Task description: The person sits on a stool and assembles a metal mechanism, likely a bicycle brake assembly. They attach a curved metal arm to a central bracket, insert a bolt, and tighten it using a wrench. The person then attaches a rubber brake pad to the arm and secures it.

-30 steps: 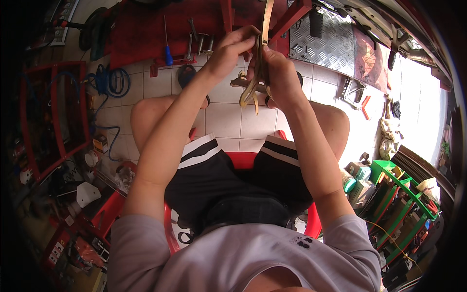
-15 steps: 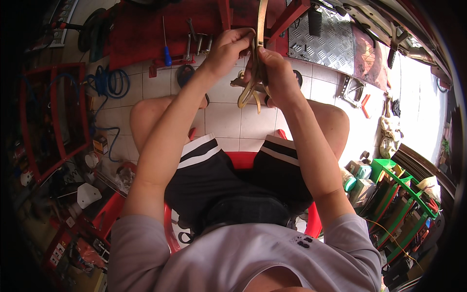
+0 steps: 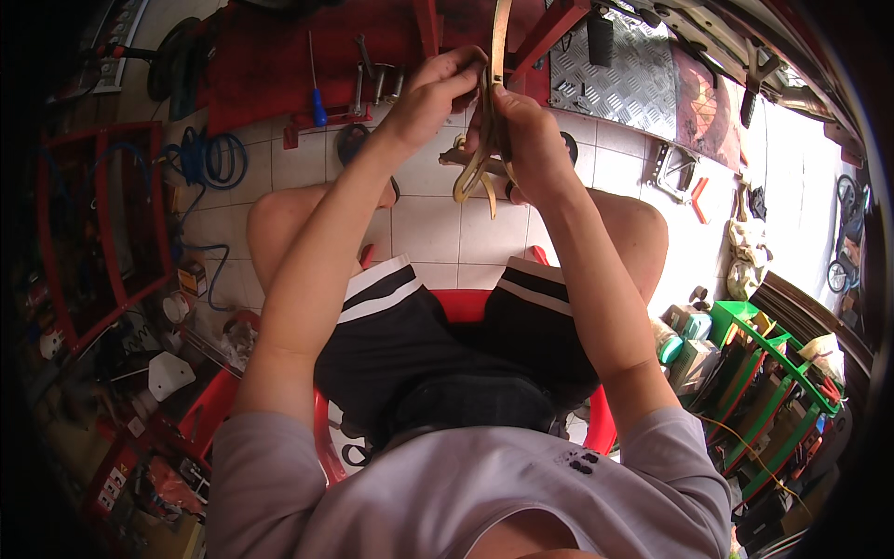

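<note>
My left hand point(image 3: 428, 104) is closed, with thumb and fingers pinched at the upper part of a long, narrow, yellowish-brown strip point(image 3: 500, 42). Close beside it, my right hand point(image 3: 531, 140) is wrapped round the same strip, its thumb pressed along it. The strip rises above both hands, and its lower part hangs down in a bent loop with a curled loose end. My fingers hide its middle. Just behind the loop is a brown, flat piece point(image 3: 456, 156); I cannot tell whether it joins the strip.
A red bench point(image 3: 256, 65) ahead carries a blue-handled screwdriver point(image 3: 319, 112) and wrenches point(image 3: 359, 88). Red frame legs point(image 3: 549, 37) stand beyond my hands. Blue hose point(image 3: 209, 158) coils at left, near a red rack point(image 3: 98, 233). A green shelf point(image 3: 773, 349) with containers stands at right.
My hands keep their hold on the strip and have barely moved. Wheels of a vehicle now show in the bright area at the far right.
</note>
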